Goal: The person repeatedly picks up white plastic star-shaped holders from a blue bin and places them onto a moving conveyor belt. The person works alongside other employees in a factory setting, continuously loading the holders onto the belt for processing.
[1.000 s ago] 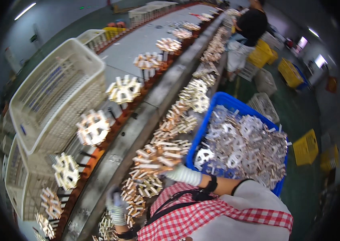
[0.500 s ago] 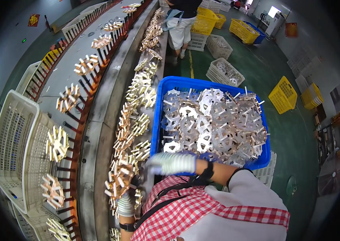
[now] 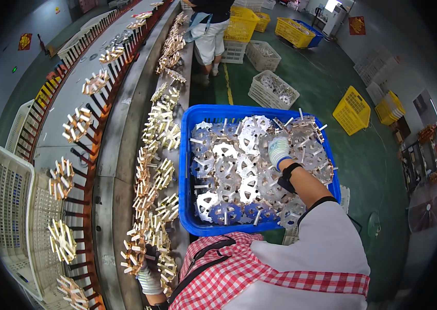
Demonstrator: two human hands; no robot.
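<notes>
My left hand point(image 3: 150, 279), in a pale knitted glove with dark fingertips, is closed on a copper-coloured slotted disc with white pegs point(image 3: 134, 252) at the near end of the metal ledge. Glove and neighbouring pieces partly hide its grip. My right hand point(image 3: 279, 150), in a similar glove, reaches into the blue crate point(image 3: 183, 170) and touches the silver slotted discs point(image 3: 247, 170) there. Its fingers point down among the discs, so whether they hold one is hidden. More gold and copper-coloured pegged discs point(image 3: 159, 126) lie heaped along the ledge beside the crate.
Left of the ledge runs a line of dark upright spindles point(image 3: 76, 214), several bearing pegged discs point(image 3: 62, 240). White baskets point(image 3: 11, 206) stand beyond it. Ahead, another person point(image 3: 212, 36) stands at the ledge. A white crate point(image 3: 272, 92) and a yellow basket point(image 3: 351, 111) sit on the green floor.
My right hand has gone from beside my left hand at the ledge to the middle right of the blue crate. My left hand and its copper-coloured disc have come lower and nearer.
</notes>
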